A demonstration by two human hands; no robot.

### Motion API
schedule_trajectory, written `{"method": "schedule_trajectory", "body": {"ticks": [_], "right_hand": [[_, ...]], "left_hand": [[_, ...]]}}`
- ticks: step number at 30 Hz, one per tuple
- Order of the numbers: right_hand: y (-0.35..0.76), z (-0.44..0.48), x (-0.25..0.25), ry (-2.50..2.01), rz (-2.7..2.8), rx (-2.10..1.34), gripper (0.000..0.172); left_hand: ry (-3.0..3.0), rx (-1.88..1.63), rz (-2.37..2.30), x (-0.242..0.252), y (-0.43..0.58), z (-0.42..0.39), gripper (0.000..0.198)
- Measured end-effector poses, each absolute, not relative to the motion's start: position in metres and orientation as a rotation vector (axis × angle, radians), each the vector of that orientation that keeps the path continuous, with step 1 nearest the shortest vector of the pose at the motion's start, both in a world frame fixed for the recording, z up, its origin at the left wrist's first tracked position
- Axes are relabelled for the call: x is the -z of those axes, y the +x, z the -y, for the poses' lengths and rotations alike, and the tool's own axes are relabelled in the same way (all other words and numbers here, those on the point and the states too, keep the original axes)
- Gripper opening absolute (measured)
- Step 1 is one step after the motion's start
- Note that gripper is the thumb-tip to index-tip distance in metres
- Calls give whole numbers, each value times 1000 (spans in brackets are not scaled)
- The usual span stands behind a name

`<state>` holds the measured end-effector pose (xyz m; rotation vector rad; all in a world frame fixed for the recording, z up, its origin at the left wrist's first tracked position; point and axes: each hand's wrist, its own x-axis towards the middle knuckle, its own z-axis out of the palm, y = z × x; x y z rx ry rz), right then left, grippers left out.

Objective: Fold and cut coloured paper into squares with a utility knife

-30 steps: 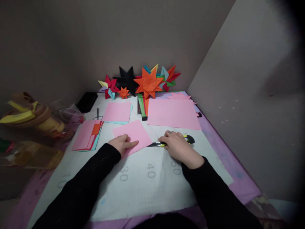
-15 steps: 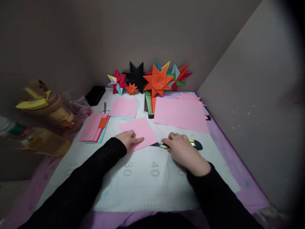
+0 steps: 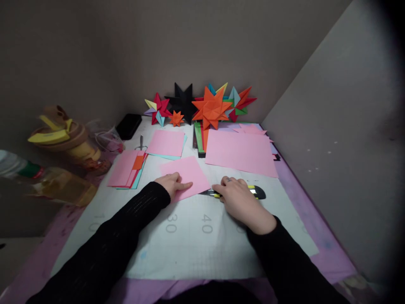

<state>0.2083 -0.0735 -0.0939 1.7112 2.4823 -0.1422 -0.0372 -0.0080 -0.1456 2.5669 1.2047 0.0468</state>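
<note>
My left hand (image 3: 171,183) rests on a small square of pink paper (image 3: 193,169), one digit stretched out across it, pressing it to the white mat (image 3: 177,253). My right hand (image 3: 238,196) is closed around a black and yellow utility knife (image 3: 260,192). The knife lies low over the mat with its blade pointing left, at the lower right edge of the pink square. Whether the tip is under the paper or just beside it, I cannot tell.
Behind are a large pink sheet (image 3: 242,152), stacked pink squares (image 3: 166,142), a pile of cut papers (image 3: 122,169) and scissors (image 3: 141,143). Folded paper stars (image 3: 211,109) stand along the wall. At left are a bottle (image 3: 63,183), a pot (image 3: 71,135) and a black case (image 3: 128,126).
My right hand and the knife have shifted slightly left, toward the pink square. My left hand stays on the paper. The whole view has moved a little.
</note>
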Motion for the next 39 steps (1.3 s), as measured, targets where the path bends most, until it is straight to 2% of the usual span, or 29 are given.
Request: {"method": "schedule_trajectory", "body": {"ticks": [39], "right_hand": [[185, 79, 97, 1606, -2613, 109, 22]], "left_hand": [[2475, -102, -1171, 149, -39, 3, 31]]}}
